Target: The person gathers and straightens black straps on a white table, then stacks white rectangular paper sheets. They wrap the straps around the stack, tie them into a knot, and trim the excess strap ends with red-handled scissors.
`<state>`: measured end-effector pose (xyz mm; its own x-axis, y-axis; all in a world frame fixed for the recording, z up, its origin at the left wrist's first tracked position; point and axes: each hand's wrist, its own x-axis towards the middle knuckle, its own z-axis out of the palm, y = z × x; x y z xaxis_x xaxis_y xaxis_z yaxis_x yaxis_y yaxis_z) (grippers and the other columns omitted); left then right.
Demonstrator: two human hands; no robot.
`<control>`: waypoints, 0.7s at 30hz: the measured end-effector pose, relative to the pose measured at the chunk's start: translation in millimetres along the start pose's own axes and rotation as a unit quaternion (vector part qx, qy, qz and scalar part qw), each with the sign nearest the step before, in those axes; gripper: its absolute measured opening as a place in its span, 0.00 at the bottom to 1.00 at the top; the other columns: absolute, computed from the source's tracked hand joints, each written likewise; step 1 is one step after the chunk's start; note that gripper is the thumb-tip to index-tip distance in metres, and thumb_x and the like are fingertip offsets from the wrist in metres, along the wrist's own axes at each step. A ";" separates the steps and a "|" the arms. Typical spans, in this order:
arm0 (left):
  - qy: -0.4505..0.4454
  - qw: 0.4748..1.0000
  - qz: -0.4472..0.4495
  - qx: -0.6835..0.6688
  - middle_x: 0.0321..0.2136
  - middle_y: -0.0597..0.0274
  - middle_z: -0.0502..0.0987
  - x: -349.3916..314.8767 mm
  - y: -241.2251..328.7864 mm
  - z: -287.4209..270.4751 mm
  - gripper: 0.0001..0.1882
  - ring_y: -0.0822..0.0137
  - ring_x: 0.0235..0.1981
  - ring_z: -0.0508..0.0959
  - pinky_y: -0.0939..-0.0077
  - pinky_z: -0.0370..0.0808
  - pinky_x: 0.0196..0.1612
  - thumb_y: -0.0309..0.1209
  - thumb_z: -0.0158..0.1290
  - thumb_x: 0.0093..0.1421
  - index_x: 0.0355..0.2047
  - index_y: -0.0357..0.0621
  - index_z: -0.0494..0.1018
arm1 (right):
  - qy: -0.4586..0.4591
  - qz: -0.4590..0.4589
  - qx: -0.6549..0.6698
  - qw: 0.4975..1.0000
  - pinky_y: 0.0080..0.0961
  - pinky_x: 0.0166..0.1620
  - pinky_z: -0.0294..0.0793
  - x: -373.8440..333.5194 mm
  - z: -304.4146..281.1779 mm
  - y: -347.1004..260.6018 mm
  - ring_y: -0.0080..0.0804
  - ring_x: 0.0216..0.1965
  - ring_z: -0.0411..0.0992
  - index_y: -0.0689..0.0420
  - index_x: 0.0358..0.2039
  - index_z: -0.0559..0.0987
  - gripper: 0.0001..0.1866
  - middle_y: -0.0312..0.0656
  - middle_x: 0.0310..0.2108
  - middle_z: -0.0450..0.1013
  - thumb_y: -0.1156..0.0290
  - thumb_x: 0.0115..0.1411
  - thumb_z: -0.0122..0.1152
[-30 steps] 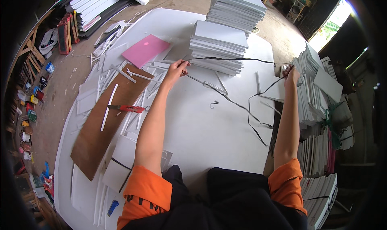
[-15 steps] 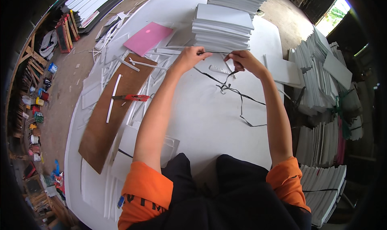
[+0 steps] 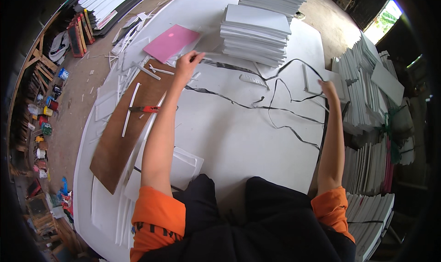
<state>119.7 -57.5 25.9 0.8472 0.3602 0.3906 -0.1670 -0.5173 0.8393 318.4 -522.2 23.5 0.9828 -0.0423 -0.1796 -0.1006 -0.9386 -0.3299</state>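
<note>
A thin black strap (image 3: pixel 236 68) runs slack across the white work surface between my two hands. My left hand (image 3: pixel 187 64) pinches one part of it near the pink sheet (image 3: pixel 172 42), in front of the far stack. Out to the right, the strap rises in a loop to my right hand (image 3: pixel 329 88), whose closed fingers grip it beside the white panels at the surface's edge. More lengths of strap lie crooked between my arms, one with a small curled end. Beyond them stands a stack of white sheets (image 3: pixel 255 37), with a small pale scrap (image 3: pixel 252 79) before it.
To the left, a brown board (image 3: pixel 121 142) carries a white strip and a red-handled cutter (image 3: pixel 150 109), partly behind my left forearm. White offcuts lie around it. Bundled white panels (image 3: pixel 363 92) stand along the right. Paint cans (image 3: pixel 48 110) line the far left floor.
My hands have moved apart, the left one leftward and the right one right and nearer. The strap, bunched in a tangle before, now spreads out between them.
</note>
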 end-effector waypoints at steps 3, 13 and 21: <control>-0.122 0.990 0.017 0.074 0.14 0.59 0.67 -2.8 51.9 47.1 0.18 0.70 0.16 0.63 0.78 0.62 0.23 0.42 0.50 0.52 0.21 0.37 0.68 | 0.112 -0.308 -0.014 0.945 0.35 0.51 0.59 -67.8 47.1 -109.0 0.49 0.50 0.58 0.65 0.46 0.63 0.38 0.55 0.46 0.60 0.49 0.42 0.61; -0.124 0.991 0.003 0.058 0.11 0.62 0.60 7.2 59.8 55.1 0.20 0.72 0.15 0.60 0.77 0.59 0.21 0.44 0.48 0.53 0.19 0.37 0.67 | -0.224 -0.256 0.483 0.807 0.14 0.23 0.56 -109.0 -0.7 -168.0 0.15 0.13 0.49 0.55 0.23 0.67 0.13 0.27 0.10 0.50 0.62 0.60 0.40; -0.027 0.999 -0.001 -0.034 0.09 0.67 0.57 15.4 11.0 -2.1 0.22 0.77 0.14 0.55 0.81 0.54 0.19 0.44 0.49 0.53 0.14 0.37 0.64 | -0.023 -0.138 0.891 0.433 0.19 0.20 0.54 -18.8 -55.3 -17.5 0.20 0.12 0.46 0.54 0.19 0.62 0.10 0.30 0.09 0.47 0.73 0.58 0.38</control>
<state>129.8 -56.0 42.0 0.8736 0.3167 0.3696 -0.1977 -0.4630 0.8640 310.3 -523.9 83.9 0.9955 0.0320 0.0890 0.0199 0.8488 -0.5284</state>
